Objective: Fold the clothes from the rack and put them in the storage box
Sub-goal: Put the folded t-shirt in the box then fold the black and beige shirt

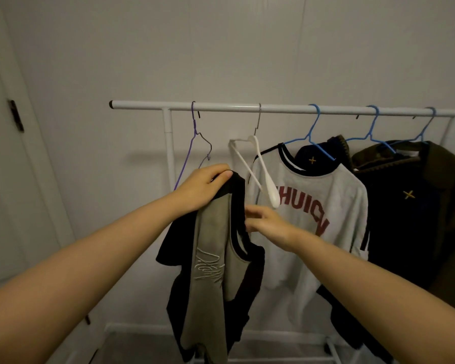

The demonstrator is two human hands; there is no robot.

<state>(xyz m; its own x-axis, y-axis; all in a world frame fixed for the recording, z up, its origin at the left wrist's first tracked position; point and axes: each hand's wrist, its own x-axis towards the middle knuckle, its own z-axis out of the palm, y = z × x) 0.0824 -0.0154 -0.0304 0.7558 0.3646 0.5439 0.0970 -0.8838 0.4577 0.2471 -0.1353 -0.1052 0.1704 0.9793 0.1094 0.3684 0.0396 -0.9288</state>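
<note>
1. Your left hand [204, 186] is clenched round the shoulder of the khaki-and-black T-shirt [213, 261], holding it up just below the rack's rail [247, 107], toward the rail's left end.
2. That shirt hangs limp and creased from your grip: a soft khaki front panel with pale embroidered script, black sleeves and a black ribbed neckband.
3. Your right hand [267, 224] is at the shirt's black neckband, fingers bent toward it; motion blur hides whether they pinch the cloth, so its grasp cannot be told.
4. Just above that hand a white plastic hanger [260, 169] dangles bare from the rail, tilted, its rounded arm end hanging low.
5. Left of it on the rail hangs a thin purple wire hanger [192, 151], also bare.
6. Right of the white hanger, a grey T-shirt [323, 206] with dark neck trim and red block lettering hangs from a blue wire hanger [313, 135].
7. Further right along the rail, a dark navy top [402, 219] with small yellow cross marks hangs partly behind the grey one.
8. At the rail's right end hangs an olive-green garment [447, 179].
</note>
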